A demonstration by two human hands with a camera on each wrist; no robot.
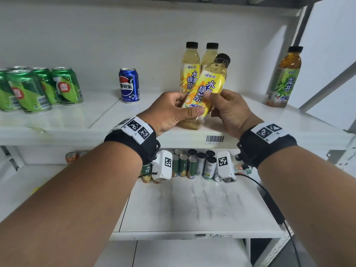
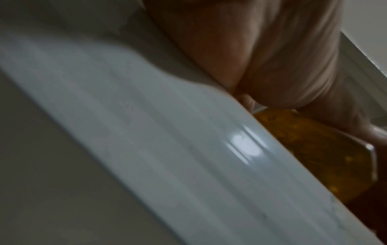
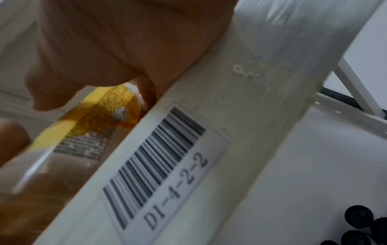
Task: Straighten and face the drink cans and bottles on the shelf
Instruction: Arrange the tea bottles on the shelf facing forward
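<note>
A yellow-labelled tea bottle [image 1: 207, 87] with a black cap leans to the right at the front of the white shelf [image 1: 134, 133], its label facing me. My left hand [image 1: 173, 110] grips its lower body from the left, thumb across the front. My right hand [image 1: 227, 108] pinches it from the right. Two matching bottles [image 1: 189, 68] stand upright behind it. In the left wrist view the bottle's amber base [image 2: 318, 152] shows past the shelf edge; the right wrist view shows its label [image 3: 98, 126] under my fingers.
A blue cola can [image 1: 129, 85] stands left of the bottles, and several green cans [image 1: 38, 89] cluster at far left. A green-labelled tea bottle [image 1: 285, 78] stands at right. The lower shelf [image 1: 192, 209] holds several cans [image 1: 192, 164] at the back. A barcode tag [image 1: 214, 139] marks the shelf edge.
</note>
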